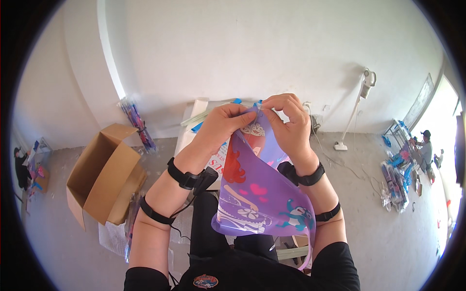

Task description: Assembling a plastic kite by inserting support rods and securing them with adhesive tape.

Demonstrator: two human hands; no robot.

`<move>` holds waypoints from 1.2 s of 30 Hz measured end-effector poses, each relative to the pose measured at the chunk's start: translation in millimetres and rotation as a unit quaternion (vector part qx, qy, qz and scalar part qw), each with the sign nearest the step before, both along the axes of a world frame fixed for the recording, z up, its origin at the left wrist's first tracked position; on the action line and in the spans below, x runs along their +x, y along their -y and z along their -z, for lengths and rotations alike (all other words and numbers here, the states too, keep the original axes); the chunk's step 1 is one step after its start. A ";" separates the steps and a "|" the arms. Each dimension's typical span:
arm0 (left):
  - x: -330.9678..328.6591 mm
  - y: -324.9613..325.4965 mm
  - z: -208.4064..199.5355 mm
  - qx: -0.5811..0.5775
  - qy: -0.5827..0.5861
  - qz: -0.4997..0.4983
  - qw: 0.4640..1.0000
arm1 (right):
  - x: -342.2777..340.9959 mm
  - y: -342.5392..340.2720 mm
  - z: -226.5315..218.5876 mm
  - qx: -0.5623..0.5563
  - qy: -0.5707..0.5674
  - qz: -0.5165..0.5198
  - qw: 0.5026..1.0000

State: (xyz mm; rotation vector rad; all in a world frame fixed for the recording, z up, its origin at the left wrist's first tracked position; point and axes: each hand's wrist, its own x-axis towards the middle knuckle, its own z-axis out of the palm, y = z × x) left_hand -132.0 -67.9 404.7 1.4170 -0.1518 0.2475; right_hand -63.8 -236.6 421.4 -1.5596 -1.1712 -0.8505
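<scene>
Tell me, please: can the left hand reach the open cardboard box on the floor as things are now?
Probably not at once. The left hand pinches the top of the purple printed sheet together with the right hand; the cardboard box lies apart, lower on the left.

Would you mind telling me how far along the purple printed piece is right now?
Done: nothing visibly finished. In hand: left hand and right hand pinch the top tip of the purple printed sheet. Left: the open cardboard box shows nothing packed inside.

An open cardboard box [104, 177] lies left of the held printed sheet [262, 194].
</scene>
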 end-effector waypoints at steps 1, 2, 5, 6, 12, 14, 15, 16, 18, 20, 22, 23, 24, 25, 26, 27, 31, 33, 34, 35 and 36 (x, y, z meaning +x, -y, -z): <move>-0.2 0.4 -0.1 -0.001 -0.001 0.001 1.000 | 0.0 -0.2 0.7 0.002 0.038 0.001 0.999; -0.5 0.5 -0.5 -0.016 -0.006 0.008 1.000 | 0.1 0.1 1.5 0.004 0.077 0.002 0.997; -0.1 0.6 1.0 -0.031 -0.010 0.017 0.999 | 3.5 2.1 6.3 -0.003 0.116 0.010 0.993; 0.1 0.7 1.5 -0.029 -0.010 0.019 0.999 | 4.4 2.6 7.2 -0.003 0.115 0.010 0.993; -1.0 2.3 3.0 -0.054 -0.018 0.032 0.998 | 6.8 5.2 8.5 -0.008 0.144 0.004 0.990; -2.0 3.8 1.5 -0.042 -0.025 0.023 0.999 | 7.0 6.3 8.1 -0.012 0.159 0.005 0.987; -2.8 4.5 0.5 -0.030 -0.031 0.014 0.999 | 7.6 6.8 8.6 -0.013 0.159 0.006 0.987; -3.7 5.0 -0.4 -0.031 -0.031 0.015 0.999 | 8.3 7.4 9.1 -0.018 0.165 0.006 0.986; -4.6 5.4 -0.9 -0.041 -0.042 0.030 0.998 | 9.2 9.0 10.2 -0.023 0.171 0.007 0.985; -4.6 3.5 0.0 -0.051 -0.039 0.023 0.998 | 8.0 9.3 10.8 -0.040 0.174 -0.005 0.984; -3.6 1.8 2.2 -0.064 -0.036 0.019 0.997 | 6.9 13.3 10.2 -0.053 0.168 -0.024 0.984; -3.0 1.2 3.3 -0.065 -0.030 0.025 0.997 | 5.7 15.0 10.1 -0.069 0.161 -0.042 0.984; -2.9 0.9 3.4 -0.065 -0.025 0.031 0.997 | 1.6 14.0 11.5 -0.069 0.162 -0.041 0.984; -3.2 1.4 4.0 -0.066 -0.025 0.032 0.997 | -3.5 11.2 14.6 0.009 -0.010 -0.105 0.994; -4.3 2.5 4.4 -0.058 -0.036 0.022 0.997 | -6.2 9.9 16.1 0.087 -0.181 -0.165 0.966; -4.7 3.4 4.8 -0.050 -0.047 0.013 0.998 | -4.7 12.1 13.1 0.087 -0.181 -0.165 0.966; -8.7 8.6 5.5 -0.028 -0.031 0.012 0.999 | -1.8 17.3 0.8 -0.071 -0.306 -0.148 0.938; -10.6 12.6 3.1 0.009 -0.034 -0.006 0.999 | -4.5 17.5 -0.8 -0.118 -0.288 -0.120 0.943; -9.9 11.2 2.9 0.009 -0.034 -0.006 0.999 | -7.2 17.1 -1.5 -0.119 -0.275 -0.090 0.950; -9.1 8.7 2.8 0.043 -0.033 -0.007 0.998 | -8.2 16.6 -1.8 -0.120 -0.261 -0.060 0.956; -8.6 6.4 2.8 0.078 -0.033 -0.008 0.996 | -6.8 16.0 -1.0 -0.120 -0.261 -0.060 0.956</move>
